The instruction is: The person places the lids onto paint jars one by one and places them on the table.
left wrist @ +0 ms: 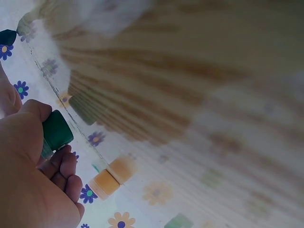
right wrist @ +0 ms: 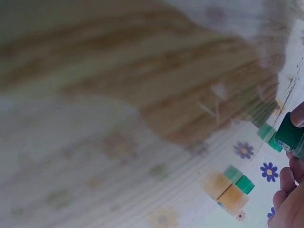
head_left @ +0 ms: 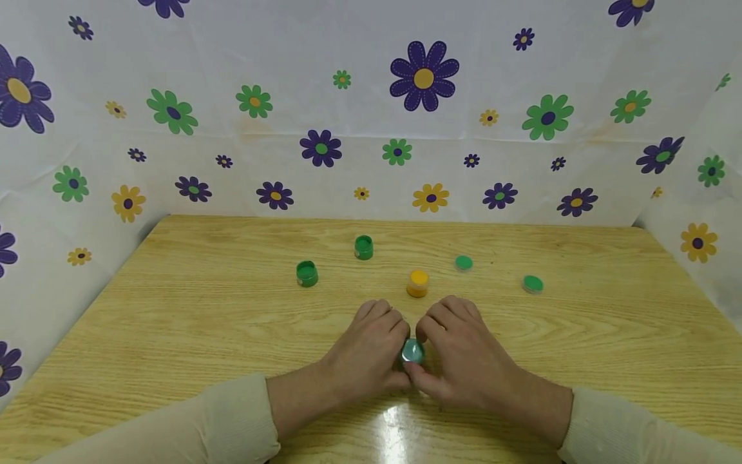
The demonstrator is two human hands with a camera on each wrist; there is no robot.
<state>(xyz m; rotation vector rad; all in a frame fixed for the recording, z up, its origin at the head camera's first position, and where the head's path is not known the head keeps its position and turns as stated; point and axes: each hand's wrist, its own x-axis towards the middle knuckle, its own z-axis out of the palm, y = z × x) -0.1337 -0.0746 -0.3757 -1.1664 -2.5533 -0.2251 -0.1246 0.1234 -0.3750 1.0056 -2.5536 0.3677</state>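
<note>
Near the table's front edge, a small jar of dark green paint (head_left: pixel 413 352) sits between both hands, its top pale and shiny from above. My left hand (head_left: pixel 371 348) grips its left side; in the left wrist view the thumb and fingers lie around the green jar (left wrist: pixel 58 129). From the other side my right hand (head_left: pixel 464 351) holds it with thumb and fingers, the thumb at its near edge. The right wrist view shows that thumb against the jar (right wrist: pixel 288 134). Whether the jar's lid is on, I cannot tell. Just beyond the hands stands an orange paint jar (head_left: pixel 417 284).
Two green paint jars (head_left: pixel 307 274) (head_left: pixel 363 248) stand upright, farther back to the left. Two round green lids (head_left: pixel 464 263) (head_left: pixel 532 284) lie to the right. A flower-printed white cloth (head_left: pixel 371 174) borders the wooden table (head_left: pixel 191 309) at the back and sides.
</note>
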